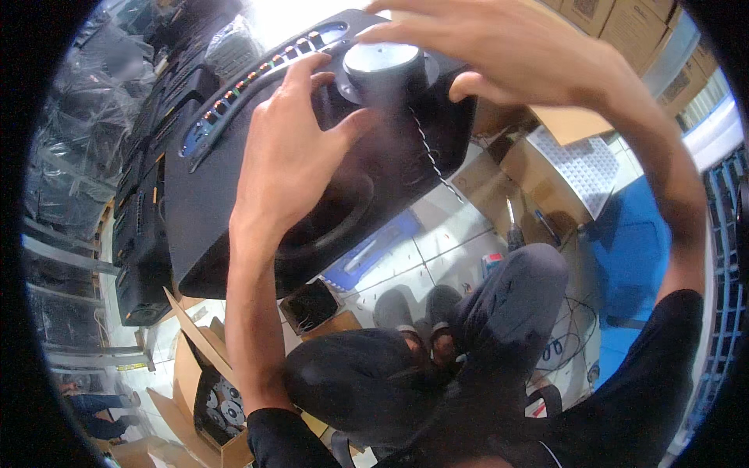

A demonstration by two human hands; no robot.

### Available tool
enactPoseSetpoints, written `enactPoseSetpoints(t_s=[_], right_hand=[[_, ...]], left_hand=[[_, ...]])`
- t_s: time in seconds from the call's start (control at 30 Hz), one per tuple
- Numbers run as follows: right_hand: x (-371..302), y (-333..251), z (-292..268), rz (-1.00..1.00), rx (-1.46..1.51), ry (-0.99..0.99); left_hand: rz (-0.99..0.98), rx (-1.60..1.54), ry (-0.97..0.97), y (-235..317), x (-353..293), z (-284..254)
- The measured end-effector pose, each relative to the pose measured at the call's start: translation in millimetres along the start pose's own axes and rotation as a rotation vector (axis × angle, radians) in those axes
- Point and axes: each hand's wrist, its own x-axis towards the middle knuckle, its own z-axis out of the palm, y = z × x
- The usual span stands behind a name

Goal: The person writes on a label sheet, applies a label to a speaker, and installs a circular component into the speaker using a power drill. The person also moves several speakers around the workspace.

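A large black speaker cabinet [226,195] stands in front of me, with a control panel [269,74] of small coloured knobs along its far left edge. On its top rests a speaker driver [382,62], its round silver magnet facing up. From beside the driver a twisted black-and-white wire [427,148] runs down past the cabinet's side. My left hand [289,148] is at the driver's left, thumb and forefinger spread, apparently apart from it. Around the driver's far and right sides my right hand [507,54] is held with fingers stretched and thumb out; its contact is unclear.
More black cabinets [140,257] line the left, beside plastic-wrapped goods [86,117]. An open carton [187,374] holds several speaker drivers. At right are a screwdriver [512,222], a blue plastic stool [632,242] and cardboard boxes [632,31]. A blue panel [370,253] lies on the tiles.
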Motion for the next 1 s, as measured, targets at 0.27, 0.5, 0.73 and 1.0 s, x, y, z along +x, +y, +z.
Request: enactPoseSetpoints(t_s=[0.27, 0.5, 0.73, 1.0], right_hand=[[-83, -108, 116, 0.957, 0.898, -0.116], [-99, -152, 135, 1.225, 1.338, 0.094], [-112, -157, 132, 1.174, 1.418, 0.188], [-134, -145, 160, 1.121, 1.165, 0.202]], left_hand=[[0.314, 0.194, 0.399, 17, -25, -2], [0.734, 0.034, -0.059, 17, -50, 61], [0.919, 0.163, -0.307, 0, -42, 133], [0.975, 0.105, -0.102, -19, -35, 175]])
